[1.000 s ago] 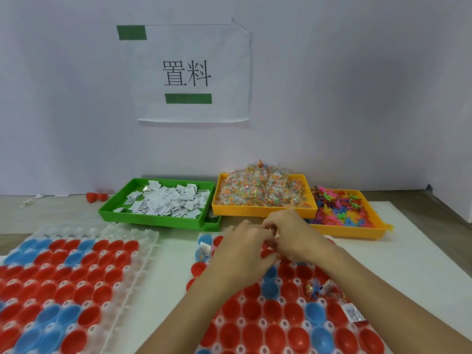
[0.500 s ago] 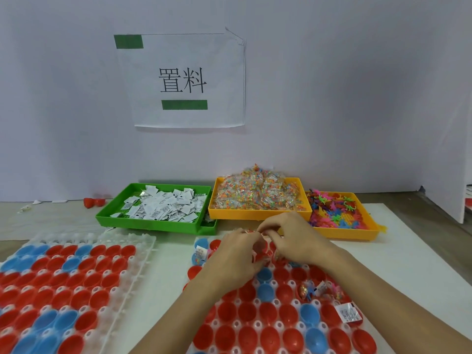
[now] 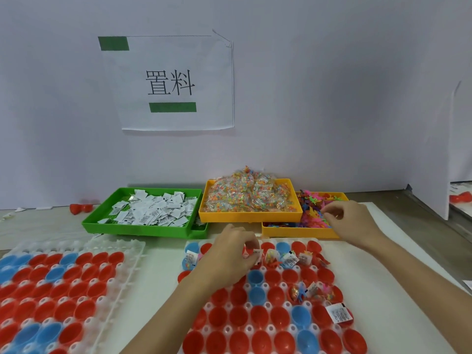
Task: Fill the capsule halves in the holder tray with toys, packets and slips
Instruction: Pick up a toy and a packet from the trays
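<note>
Over toy tray's (image 3: 293, 232) near edge, right hand (image 3: 348, 218)

- Holder tray (image 3: 258, 330): clear plastic grid, flat on the counter, cups seated with red and blue capsule halves (image 3: 255, 277), open side up
- Far row and a few right-side cups hold toys, packets and slips (image 3: 338, 312)
- Supply: slips in green tray (image 3: 153, 210), packets in orange tray (image 3: 249, 194), toys in second orange tray (image 3: 315, 209)

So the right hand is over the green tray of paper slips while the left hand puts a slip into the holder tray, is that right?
Not quite. In the head view the right hand is over the orange tray of colourful toys, not the green tray. The left hand does hold a slip at the holder tray.
</note>
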